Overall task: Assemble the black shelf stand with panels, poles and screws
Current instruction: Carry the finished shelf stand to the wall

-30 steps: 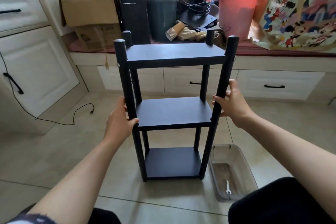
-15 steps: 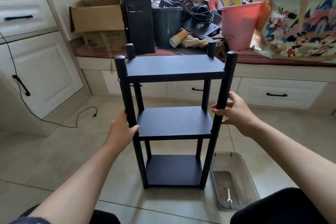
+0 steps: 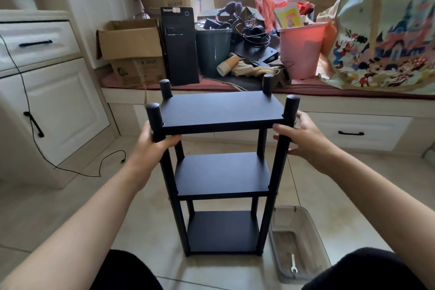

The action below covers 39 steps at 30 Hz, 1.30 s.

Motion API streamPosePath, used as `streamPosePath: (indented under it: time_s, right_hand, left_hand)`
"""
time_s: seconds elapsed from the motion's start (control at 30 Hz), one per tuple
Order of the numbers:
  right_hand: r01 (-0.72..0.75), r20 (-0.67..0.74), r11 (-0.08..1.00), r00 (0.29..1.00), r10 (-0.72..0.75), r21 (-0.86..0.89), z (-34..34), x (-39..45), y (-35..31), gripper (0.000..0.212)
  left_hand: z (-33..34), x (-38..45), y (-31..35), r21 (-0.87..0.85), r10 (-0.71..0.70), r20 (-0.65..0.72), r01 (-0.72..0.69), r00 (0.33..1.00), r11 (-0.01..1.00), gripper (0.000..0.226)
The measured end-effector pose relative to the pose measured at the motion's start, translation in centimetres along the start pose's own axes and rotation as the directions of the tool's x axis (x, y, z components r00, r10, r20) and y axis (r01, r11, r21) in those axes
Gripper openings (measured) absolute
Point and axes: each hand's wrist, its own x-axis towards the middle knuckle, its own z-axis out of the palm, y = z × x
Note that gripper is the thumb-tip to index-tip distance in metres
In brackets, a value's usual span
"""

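My left hand (image 3: pixel 150 146) is curled round the front left pole (image 3: pixel 164 160) of the black shelf stand (image 3: pixel 221 172), just under the top panel (image 3: pixel 222 110), with the thumb lying along that panel's front edge. My right hand (image 3: pixel 303 134) is at the front right pole (image 3: pixel 280 160) at the same height; its fingers (image 3: pixel 282 127) reach past the pole toward the panel's front right corner, and I cannot tell whether they close round the pole or only press against it. The stand is upright on the tiled floor (image 3: pixel 70 207) between my knees, four poles carrying three panels: top, middle panel (image 3: pixel 222 172) and bottom panel (image 3: pixel 223 231), each pole top rising a little above the top panel. Just beside the stand's front right foot, on the floor, lies a clear plastic tray (image 3: pixel 317 254) with a small white wrench (image 3: pixel 293 266) in it. Beyond the stand runs a window bench (image 3: pixel 353 106) with drawers, its top crowded with a cardboard box (image 3: pixel 129 40), a black computer tower (image 3: pixel 180 45), a dark green bin (image 3: pixel 213 52), a stack of paper cups (image 3: pixel 227 66) on its side, a pink bucket (image 3: pixel 300 49) and a cartoon-print bag (image 3: pixel 386 37). A black cable (image 3: pixel 70 169) trails over the floor by the white cabinet (image 3: pixel 58 106) on the left.
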Motion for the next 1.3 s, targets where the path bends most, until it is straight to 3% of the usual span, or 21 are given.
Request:
streamPosePath:
  time_s: [0.17, 0.23, 0.37, 0.5, 0.73, 0.9, 1.07, 1.2, 1.3]
  right_hand:
    - [0.024, 0.035, 0.999, 0.999, -0.023, -0.045, 0.3, 0.0, -1.5, 0.037]
    - [0.026, 0.005, 0.999, 1.0, -0.026, -0.026, 0.6, 0.5, -1.8, 0.032]
    - [0.031, -0.047, 0.999, 0.998, -0.032, -0.034, 1.1, 2.4, -2.2, 0.027]
    - [0.031, -0.042, 0.999, 0.999, -0.033, -0.03, 1.6, 5.4, -2.8, 0.025]
    - [0.102, -0.095, 0.995, 0.99, -0.103, -0.017, 1.9, 14.3, -2.9, 0.024]
    - [0.078, -0.094, 0.997, 0.992, -0.078, -0.003, 2.3, 21.6, -2.6, 0.007]
    - [-0.029, -0.096, 1.0, 0.995, 0.029, 0.004, 2.1, 25.0, -2.6, 0.014]
    - [-0.157, -0.137, 0.987, 0.979, 0.15, -0.039, 2.1, 25.6, -2.9, 0.028]
    - [-0.242, -0.16, 0.966, 0.961, 0.226, -0.093, 2.2, 25.1, -3.5, 0.032]
  left_hand:
    - [-0.2, -0.2, 1.4, -0.068, -0.02, 0.125, 0.029, 0.992, 0.997, 0.036]
    - [-0.2, 0.0, 1.4, -0.083, -0.034, 0.117, 0.044, 0.993, 0.996, 0.034]
    - [0.7, 1.8, 1.8, -0.03, 0.036, -0.031, -0.037, 0.999, 0.999, 0.022]
    - [1.6, 5.5, 2.1, -0.046, 0.008, -0.118, -0.013, 0.993, 0.999, 0.005]
    - [4.4, 14.3, 0.4, -0.045, 0.06, -0.34, -0.08, 0.938, 0.996, 0.022]
    - [6.3, 21.3, -1.6, 0.01, 0.065, -0.455, -0.068, 0.888, 0.998, 0.033]
    - [6.4, 24.1, -1.5, 0.019, -0.023, -0.397, 0.034, 0.918, 0.999, 0.03]
    - [5.5, 24.7, -0.2, -0.001, -0.187, -0.292, 0.196, 0.938, 0.981, 0.02]
    - [5.0, 24.3, 1.1, 0.014, -0.351, -0.229, 0.364, 0.908, 0.931, 0.031]
